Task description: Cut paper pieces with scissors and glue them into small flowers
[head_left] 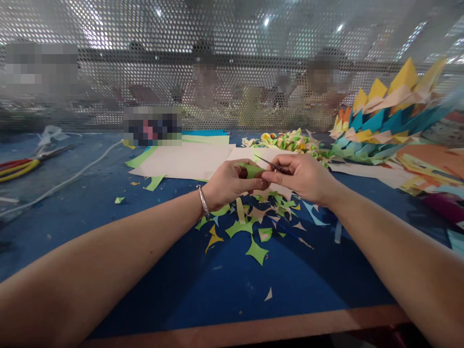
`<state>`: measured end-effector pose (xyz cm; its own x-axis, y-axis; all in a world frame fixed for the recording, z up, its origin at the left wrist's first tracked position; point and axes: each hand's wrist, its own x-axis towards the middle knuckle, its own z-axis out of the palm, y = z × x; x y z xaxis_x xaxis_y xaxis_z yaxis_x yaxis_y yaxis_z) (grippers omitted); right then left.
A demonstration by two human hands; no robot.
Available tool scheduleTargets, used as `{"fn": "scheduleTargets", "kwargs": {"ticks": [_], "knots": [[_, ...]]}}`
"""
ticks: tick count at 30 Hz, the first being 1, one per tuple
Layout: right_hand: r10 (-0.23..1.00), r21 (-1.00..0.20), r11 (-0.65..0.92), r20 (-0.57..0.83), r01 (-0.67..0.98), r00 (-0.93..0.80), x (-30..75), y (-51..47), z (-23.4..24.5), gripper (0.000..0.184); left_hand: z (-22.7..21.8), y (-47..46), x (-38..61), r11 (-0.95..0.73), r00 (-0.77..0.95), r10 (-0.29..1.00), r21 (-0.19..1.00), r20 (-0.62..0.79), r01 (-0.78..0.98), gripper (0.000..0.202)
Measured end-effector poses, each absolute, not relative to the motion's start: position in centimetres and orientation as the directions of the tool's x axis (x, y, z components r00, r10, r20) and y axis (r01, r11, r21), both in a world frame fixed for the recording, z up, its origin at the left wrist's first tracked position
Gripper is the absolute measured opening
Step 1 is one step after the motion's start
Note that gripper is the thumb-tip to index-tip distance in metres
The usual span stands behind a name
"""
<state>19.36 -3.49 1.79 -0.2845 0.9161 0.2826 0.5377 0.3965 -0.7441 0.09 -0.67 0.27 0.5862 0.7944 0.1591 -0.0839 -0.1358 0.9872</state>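
Note:
A piece of green paper is pinched between the thumb and fingers of my left hand, which has a silver bangle at the wrist. My right hand is closed around slim, dark metal tweezers, whose tip points up and to the left. The right thumb and forefinger meet the edge of the same green paper. Under both hands lie green, yellow, pale and blue paper scraps. A heap of small curled green and pale paper pieces sits just behind the right hand.
Pale paper sheets lie behind the left hand. Red-and-yellow-handled scissors and a white cord are at the left. A layered folded-paper piece stands at the right. A perforated metal screen rises along the table's back, with people beyond.

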Motion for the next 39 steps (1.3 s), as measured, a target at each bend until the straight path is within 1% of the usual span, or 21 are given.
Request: {"fn": "scheduleTargets", "kwargs": {"ticks": [3,7,12,18,21,26,30,34,39], "knots": [[0.912,-0.759,0.409,0.315,0.506,-0.263,19.29,-3.42,1.69,0.032,0.09,-0.43,0.08,-0.122,0.569,0.803,0.983,0.178,-0.135,0.016],[0.902,-0.800,0.428,0.350,0.421,-0.254,19.14,-3.39,1.71,0.035,0.08,-0.65,0.13,-0.076,0.495,0.852,0.976,0.170,-0.204,0.016],[0.914,-0.819,0.400,0.326,0.410,-0.241,18.88,-3.61,1.95,0.042,0.38,-1.23,0.32,-0.009,0.468,0.873,0.964,0.137,-0.265,0.014],[0.920,-0.863,0.374,0.299,0.339,-0.253,19.22,-3.70,2.05,0.047,0.37,-0.74,0.33,-0.109,0.370,0.909,0.968,0.189,-0.228,0.011],[0.932,-0.880,0.339,0.267,0.331,-0.246,19.38,-3.57,1.89,0.046,0.36,-0.78,0.29,-0.096,0.378,0.908,0.970,0.178,-0.225,0.014],[0.939,-0.888,0.297,0.205,0.351,-0.275,19.42,-3.49,1.71,0.045,0.46,-1.16,0.31,-0.025,0.415,0.898,0.959,0.146,-0.283,0.012],[0.924,-0.847,0.345,0.233,0.403,-0.302,19.60,-3.34,1.63,0.046,0.57,-1.33,0.36,0.002,0.439,0.888,0.951,0.141,-0.309,0.009],[0.910,-0.811,0.390,0.267,0.436,-0.317,19.84,-3.18,1.55,0.046,0.61,-1.40,0.39,0.008,0.455,0.881,0.956,0.133,-0.294,0.005],[0.905,-0.819,0.391,0.258,0.420,-0.339,19.78,-3.22,1.63,0.046,0.38,-1.32,0.41,0.037,0.464,0.876,0.944,0.128,-0.329,0.006]]}}
